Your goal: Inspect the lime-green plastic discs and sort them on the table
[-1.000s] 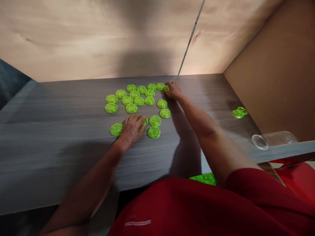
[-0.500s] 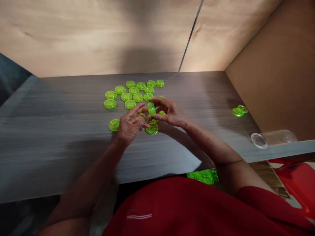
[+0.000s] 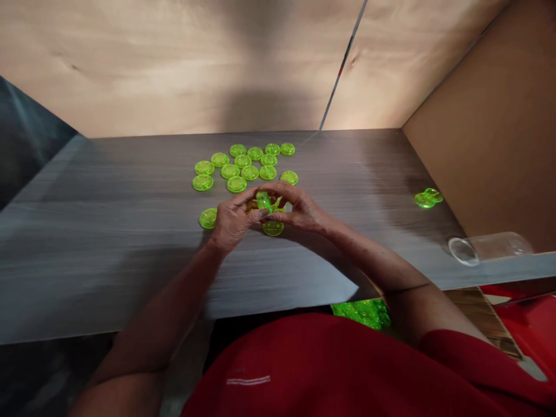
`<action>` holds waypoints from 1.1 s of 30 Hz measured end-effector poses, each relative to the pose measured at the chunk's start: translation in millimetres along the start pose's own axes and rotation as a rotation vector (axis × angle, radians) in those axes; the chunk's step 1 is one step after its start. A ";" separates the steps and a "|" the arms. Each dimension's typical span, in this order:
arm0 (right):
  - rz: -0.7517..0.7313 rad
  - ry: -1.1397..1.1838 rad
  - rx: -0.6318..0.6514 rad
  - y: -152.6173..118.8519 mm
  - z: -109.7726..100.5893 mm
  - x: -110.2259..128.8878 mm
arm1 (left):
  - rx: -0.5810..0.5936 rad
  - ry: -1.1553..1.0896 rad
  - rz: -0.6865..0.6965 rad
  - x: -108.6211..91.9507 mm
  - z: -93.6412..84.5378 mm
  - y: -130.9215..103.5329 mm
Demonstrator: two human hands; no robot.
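Over the middle of the grey table, my left hand (image 3: 231, 225) and my right hand (image 3: 301, 207) meet around a small translucent green plastic piece (image 3: 263, 200). Fingers of both hands are closed on it from either side. It has a rounded body and thin prongs at its right; its exact kind I cannot make out. Below the hands lies a flat round green plastic disc (image 3: 273, 228), partly covered. Another green disc (image 3: 208, 218) sits at the left hand's outer edge. Several more such discs (image 3: 230, 171) lie loosely grouped beyond the hands.
Two overlapping green pieces (image 3: 425, 199) lie at the right by the brown side wall (image 3: 486, 127). A clear plastic cylinder (image 3: 499, 245) rests on its side at the right front edge. Below the front edge is a heap of green pieces (image 3: 362, 313). A wooden panel (image 3: 165, 69) closes the back.
My left hand has closed from spread fingers onto the green piece, which is tilted differently now. Both hands have drawn together. The view has shifted slightly.
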State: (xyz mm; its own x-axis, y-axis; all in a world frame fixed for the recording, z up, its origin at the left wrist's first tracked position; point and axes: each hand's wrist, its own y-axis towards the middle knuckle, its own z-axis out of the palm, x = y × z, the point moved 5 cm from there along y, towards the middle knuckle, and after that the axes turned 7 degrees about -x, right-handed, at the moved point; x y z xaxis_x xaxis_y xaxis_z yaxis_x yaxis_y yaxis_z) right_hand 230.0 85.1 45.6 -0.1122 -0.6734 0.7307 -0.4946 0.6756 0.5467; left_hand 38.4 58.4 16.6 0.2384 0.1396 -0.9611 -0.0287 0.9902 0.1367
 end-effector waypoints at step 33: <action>0.463 -0.779 -0.093 -7.9 -110.7 -130.1 | 0.180 1.621 0.328 6.8 -1.8 136.1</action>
State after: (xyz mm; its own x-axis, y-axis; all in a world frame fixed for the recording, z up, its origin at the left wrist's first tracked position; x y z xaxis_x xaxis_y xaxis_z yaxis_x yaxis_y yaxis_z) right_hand 343.9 200.6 -8.6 -0.8493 -0.3181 0.4212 -0.1873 0.9277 0.3229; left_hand 34.4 194.1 28.2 -0.9472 0.3019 -0.1081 0.2618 0.9227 0.2832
